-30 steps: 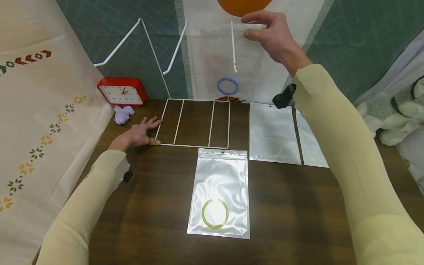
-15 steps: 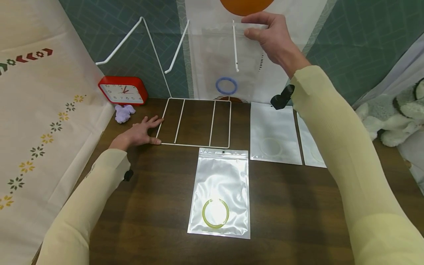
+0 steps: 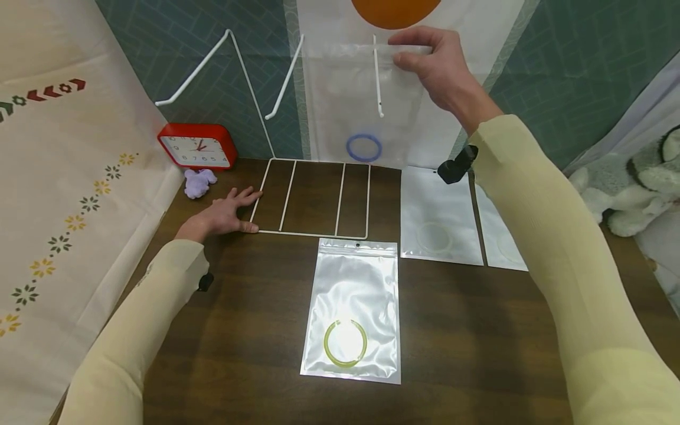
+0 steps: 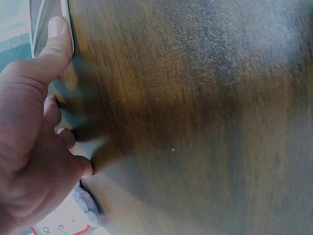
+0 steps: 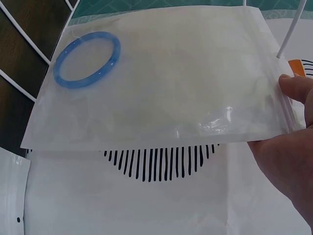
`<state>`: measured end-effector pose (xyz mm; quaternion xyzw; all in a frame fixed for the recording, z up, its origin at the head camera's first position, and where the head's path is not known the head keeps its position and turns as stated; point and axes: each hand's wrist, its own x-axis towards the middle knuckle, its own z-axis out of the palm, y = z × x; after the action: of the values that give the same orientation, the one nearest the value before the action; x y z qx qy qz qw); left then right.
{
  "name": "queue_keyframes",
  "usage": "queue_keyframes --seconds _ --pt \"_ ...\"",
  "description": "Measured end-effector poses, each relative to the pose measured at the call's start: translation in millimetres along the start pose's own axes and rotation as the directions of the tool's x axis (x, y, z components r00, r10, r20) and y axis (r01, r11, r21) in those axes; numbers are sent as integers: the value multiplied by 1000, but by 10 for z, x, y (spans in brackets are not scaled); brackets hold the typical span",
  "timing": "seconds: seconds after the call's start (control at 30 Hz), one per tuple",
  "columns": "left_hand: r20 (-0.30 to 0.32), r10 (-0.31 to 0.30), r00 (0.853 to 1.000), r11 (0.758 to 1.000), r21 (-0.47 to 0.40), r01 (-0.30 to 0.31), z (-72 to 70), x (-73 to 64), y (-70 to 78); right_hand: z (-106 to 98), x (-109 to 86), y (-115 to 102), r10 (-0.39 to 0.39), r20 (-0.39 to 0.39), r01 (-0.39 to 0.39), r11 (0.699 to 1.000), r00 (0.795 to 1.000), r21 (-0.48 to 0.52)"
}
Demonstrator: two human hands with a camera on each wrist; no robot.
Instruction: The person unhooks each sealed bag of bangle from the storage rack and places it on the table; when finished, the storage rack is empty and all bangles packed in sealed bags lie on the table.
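My right hand (image 3: 443, 68) pinches the top right corner of a translucent zip bag (image 5: 186, 73) between thumb and fingers, high at the back. A blue bangle (image 3: 363, 147) lies inside, near the bag's bottom. In the head view a white rack prong (image 3: 378, 82) overlaps the bag; in the right wrist view, a prong tip (image 5: 279, 55) shows at the bag's zip end. My left hand (image 3: 223, 213) rests at the left side of the white wire rack's base (image 3: 308, 234), its thumb on the front corner and fingers spread over the side wire.
A silver zip bag (image 3: 356, 283) with a yellow-green bangle (image 3: 326, 345) lies in front of the rack. More silver bags (image 3: 441, 206) lie at right, partly under my right arm. A red clock (image 3: 225, 144) and purple plush (image 3: 198, 184) stand left; a grey-white plush dog (image 3: 637, 177) sits far right.
My right hand and the bag with the blue bangle have sunk slightly, and the bag now covers the brown print behind it. My left hand has stayed on the rack's base.
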<state>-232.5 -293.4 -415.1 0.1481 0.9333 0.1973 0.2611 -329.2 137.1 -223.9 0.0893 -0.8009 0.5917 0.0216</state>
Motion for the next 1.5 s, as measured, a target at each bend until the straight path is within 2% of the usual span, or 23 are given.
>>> queue_keyframes --seconds 0.2,0.97,1.5 --pt "2 -2 1000 1000 -3 2 -7 0 -2 -6 -72 -5 6 8 -6 1000 1000 -9" --pt "2 -8 1000 1000 4 8 -8 21 -36 -23 -335 -90 6 73 -11 998 997 60" --pt "3 9 1000 1000 7 -9 -23 40 -70 -53 -535 -112 -11 95 9 1000 995 26"
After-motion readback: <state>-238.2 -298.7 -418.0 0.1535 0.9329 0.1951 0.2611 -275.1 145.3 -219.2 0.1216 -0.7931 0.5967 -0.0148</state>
